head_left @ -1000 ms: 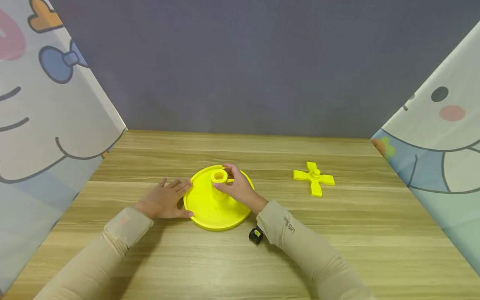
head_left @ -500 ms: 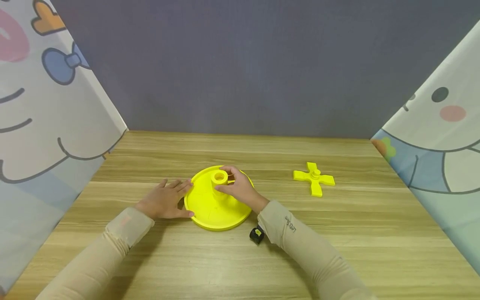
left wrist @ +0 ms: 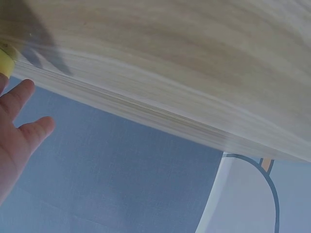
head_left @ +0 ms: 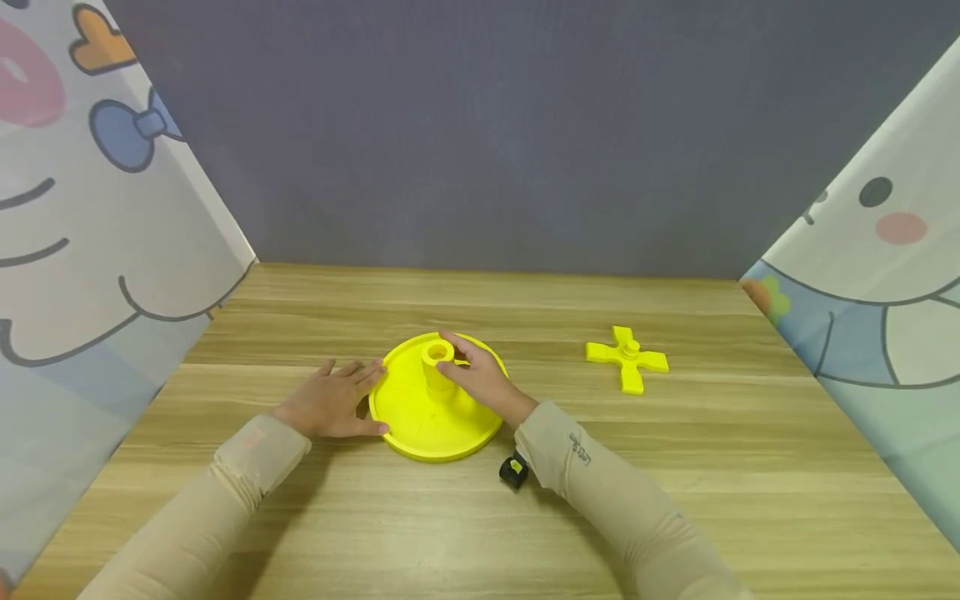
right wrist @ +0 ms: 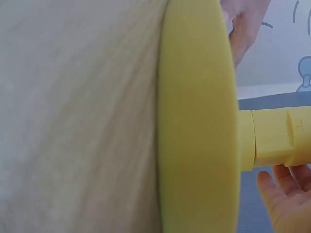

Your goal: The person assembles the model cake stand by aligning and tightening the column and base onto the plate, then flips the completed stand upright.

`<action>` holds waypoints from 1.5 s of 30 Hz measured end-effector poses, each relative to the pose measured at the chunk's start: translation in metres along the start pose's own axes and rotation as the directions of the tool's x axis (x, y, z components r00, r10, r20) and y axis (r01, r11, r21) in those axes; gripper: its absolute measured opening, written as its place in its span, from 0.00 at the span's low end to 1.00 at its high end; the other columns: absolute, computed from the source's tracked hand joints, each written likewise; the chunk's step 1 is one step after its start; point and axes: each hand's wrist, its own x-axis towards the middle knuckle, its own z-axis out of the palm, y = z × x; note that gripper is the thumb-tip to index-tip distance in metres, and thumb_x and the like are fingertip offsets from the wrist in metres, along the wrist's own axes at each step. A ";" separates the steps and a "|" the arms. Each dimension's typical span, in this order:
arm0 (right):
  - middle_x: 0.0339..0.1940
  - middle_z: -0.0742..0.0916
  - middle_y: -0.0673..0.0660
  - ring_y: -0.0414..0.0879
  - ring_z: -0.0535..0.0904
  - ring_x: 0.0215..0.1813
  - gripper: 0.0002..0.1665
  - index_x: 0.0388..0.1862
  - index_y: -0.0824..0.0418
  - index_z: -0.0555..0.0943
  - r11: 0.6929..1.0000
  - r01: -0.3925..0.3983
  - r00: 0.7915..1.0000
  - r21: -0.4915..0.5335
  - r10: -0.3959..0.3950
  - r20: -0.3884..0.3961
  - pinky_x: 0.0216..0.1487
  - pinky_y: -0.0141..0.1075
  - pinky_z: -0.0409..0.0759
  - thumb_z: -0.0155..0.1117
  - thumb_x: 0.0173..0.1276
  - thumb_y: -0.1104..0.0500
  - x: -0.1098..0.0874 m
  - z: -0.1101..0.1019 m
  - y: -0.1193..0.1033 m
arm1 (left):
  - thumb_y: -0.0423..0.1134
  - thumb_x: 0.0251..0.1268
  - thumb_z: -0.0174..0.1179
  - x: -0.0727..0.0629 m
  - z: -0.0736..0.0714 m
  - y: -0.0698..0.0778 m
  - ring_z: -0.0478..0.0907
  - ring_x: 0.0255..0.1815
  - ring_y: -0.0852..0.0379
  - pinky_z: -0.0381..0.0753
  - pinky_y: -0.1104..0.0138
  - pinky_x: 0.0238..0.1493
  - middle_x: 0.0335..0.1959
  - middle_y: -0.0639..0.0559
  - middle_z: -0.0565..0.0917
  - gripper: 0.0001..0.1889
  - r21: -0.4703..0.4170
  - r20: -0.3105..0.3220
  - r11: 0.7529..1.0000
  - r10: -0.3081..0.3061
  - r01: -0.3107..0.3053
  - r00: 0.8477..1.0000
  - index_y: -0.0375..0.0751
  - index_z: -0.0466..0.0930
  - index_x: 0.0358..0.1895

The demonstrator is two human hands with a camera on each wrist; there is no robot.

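Note:
A round yellow plate with a raised rim (head_left: 405, 436) lies on the table, and a hollow yellow cylinder (head_left: 437, 375) stands upright at its middle. My right hand (head_left: 486, 385) grips the cylinder from the right, thumb in front and index finger behind near the top. The right wrist view shows a seam low on the cylinder (right wrist: 274, 136), which bears the mark 32; fingers touch its side. Spread and fairly straight, my left hand (head_left: 330, 406) rests against the plate's left rim. Only part of that left hand (left wrist: 14, 131) shows in the left wrist view.
A yellow cross-shaped piece with a central knob (head_left: 628, 360) lies on the wooden table (head_left: 720, 467) to the right. A small black device (head_left: 513, 472) is by the right wrist. A grey panel (head_left: 480, 142) rises behind, with cartoon-printed panels at both sides.
My right thumb has shifted slightly right and up on the cylinder, and the index finger has moved a little. The left hand and the plate have stayed in place.

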 end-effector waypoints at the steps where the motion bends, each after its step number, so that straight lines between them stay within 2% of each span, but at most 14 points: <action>1: 0.57 0.80 0.62 0.55 0.74 0.59 0.33 0.72 0.66 0.63 1.000 -0.007 1.000 -0.004 0.007 -0.006 0.55 0.39 0.77 0.59 0.71 0.61 0.000 0.000 0.000 | 0.72 0.59 0.50 0.000 0.000 0.000 0.59 0.70 0.34 0.52 0.36 0.65 0.73 0.40 0.60 0.50 -0.003 0.003 1.000 -0.001 0.001 1.000 0.33 0.58 0.72; 5: 0.55 0.80 0.61 0.55 0.75 0.56 0.29 0.66 0.66 0.70 1.000 -0.006 0.999 -0.021 0.005 -0.044 0.54 0.40 0.77 0.63 0.68 0.60 0.000 0.001 0.001 | 0.72 0.59 0.49 0.000 0.001 0.000 0.59 0.70 0.35 0.53 0.36 0.65 0.73 0.40 0.60 0.50 0.010 0.002 1.000 -0.002 0.002 1.000 0.33 0.59 0.72; 7: 0.55 0.79 0.62 0.55 0.74 0.55 0.29 0.64 0.67 0.70 1.000 -0.005 0.998 -0.021 0.004 -0.058 0.54 0.40 0.76 0.65 0.66 0.60 0.001 0.001 0.001 | 0.72 0.59 0.49 -0.001 0.001 0.000 0.60 0.69 0.35 0.53 0.36 0.65 0.73 0.41 0.60 0.50 0.020 -0.001 1.000 -0.004 0.004 1.000 0.33 0.59 0.72; 14: 0.56 0.77 0.63 0.55 0.74 0.56 0.33 0.70 0.67 0.64 1.000 0.006 1.000 -0.029 -0.007 -0.023 0.54 0.39 0.77 0.61 0.68 0.63 0.002 0.000 0.001 | 0.72 0.59 0.48 0.000 0.003 -0.001 0.62 0.68 0.34 0.55 0.35 0.64 0.73 0.41 0.61 0.49 0.042 -0.022 0.999 0.000 0.001 1.000 0.34 0.61 0.71; 22: 0.53 0.80 0.61 0.53 0.76 0.52 0.27 0.62 0.67 0.70 0.998 0.023 0.999 -0.061 -0.025 -0.043 0.52 0.38 0.77 0.64 0.67 0.60 0.002 0.000 0.002 | 0.73 0.59 0.47 0.001 0.005 -0.002 0.62 0.68 0.33 0.55 0.35 0.63 0.72 0.40 0.61 0.50 0.027 -0.022 1.000 0.004 -0.003 1.000 0.33 0.60 0.71; 28: 0.54 0.76 0.63 0.53 0.74 0.54 0.36 0.67 0.69 0.63 0.997 0.067 0.998 -0.041 -0.067 -0.012 0.55 0.39 0.76 0.66 0.66 0.57 0.002 -0.002 0.005 | 0.73 0.59 0.47 0.001 0.004 -0.002 0.62 0.68 0.33 0.55 0.35 0.63 0.73 0.40 0.61 0.50 0.014 -0.022 1.000 0.006 -0.006 1.000 0.33 0.59 0.72; 31: 0.55 0.77 0.64 0.54 0.74 0.55 0.37 0.69 0.69 0.62 0.996 0.080 0.997 -0.029 -0.079 0.015 0.56 0.39 0.76 0.64 0.66 0.60 0.001 -0.002 0.005 | 0.73 0.59 0.47 0.001 0.004 -0.002 0.62 0.68 0.33 0.55 0.35 0.63 0.73 0.40 0.61 0.50 0.016 -0.021 1.000 0.009 -0.009 1.000 0.33 0.60 0.71; 37: 0.53 0.79 0.63 0.55 0.76 0.51 0.32 0.65 0.67 0.69 0.998 0.046 0.999 -0.045 -0.047 -0.019 0.52 0.38 0.78 0.67 0.64 0.63 0.002 -0.002 0.005 | 0.74 0.58 0.48 0.001 0.002 -0.002 0.62 0.67 0.33 0.56 0.35 0.63 0.72 0.41 0.62 0.50 0.022 -0.018 1.000 0.006 -0.005 1.000 0.35 0.61 0.72; 41: 0.52 0.78 0.62 0.54 0.76 0.50 0.31 0.62 0.67 0.69 0.997 0.024 0.999 -0.073 -0.027 -0.043 0.50 0.37 0.78 0.69 0.62 0.61 0.003 -0.001 0.004 | 0.73 0.58 0.49 0.001 0.001 -0.003 0.62 0.68 0.33 0.56 0.35 0.63 0.72 0.41 0.62 0.49 0.023 -0.017 1.000 0.005 -0.005 1.000 0.36 0.61 0.72; 45: 0.54 0.76 0.63 0.55 0.74 0.53 0.33 0.65 0.67 0.66 0.997 0.029 0.999 -0.071 -0.031 -0.029 0.52 0.40 0.76 0.66 0.64 0.62 0.003 -0.002 0.004 | 0.73 0.57 0.50 0.001 0.002 -0.003 0.63 0.67 0.33 0.57 0.35 0.62 0.72 0.40 0.62 0.49 0.032 -0.027 0.999 0.012 -0.011 1.000 0.36 0.62 0.71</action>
